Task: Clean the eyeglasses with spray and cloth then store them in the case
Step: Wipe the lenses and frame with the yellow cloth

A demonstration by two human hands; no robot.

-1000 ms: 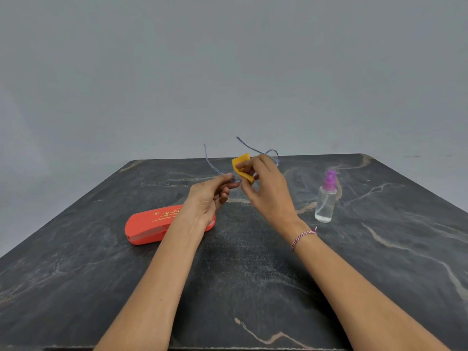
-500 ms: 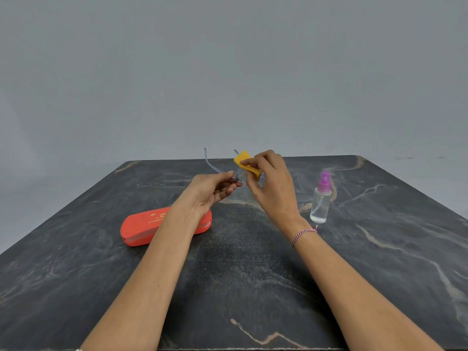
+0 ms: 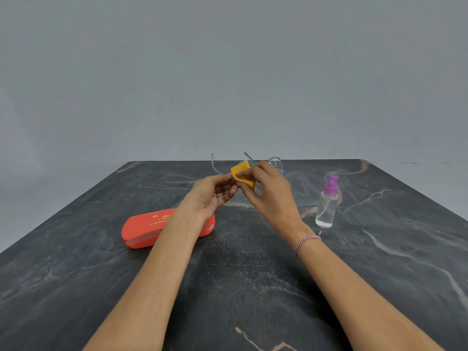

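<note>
Dark bench (image 3: 379,262) carries one case (image 3: 141,230), one bottle (image 3: 326,207); left hand (image 3: 211,200) fingers grip one pair of glasses (image 3: 278,161), right hand (image 3: 272,197) fingers pinch one cloth (image 3: 240,171)

On the tabletop (image 3: 253,279), the case (image 3: 144,230) lies at eight o'clock from the eyeglasses (image 3: 277,163), the spray bottle (image 3: 326,207) at four o'clock.

Yellow cloth (image 3: 241,174) folded over one lens of clear-framed eyeglasses (image 3: 278,160).

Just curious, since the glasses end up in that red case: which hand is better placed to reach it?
Probably the left. The left hand, holding the eyeglasses, is right by the red case; the right hand, pinching the yellow cloth, is farther off, nearer the spray bottle.
</note>
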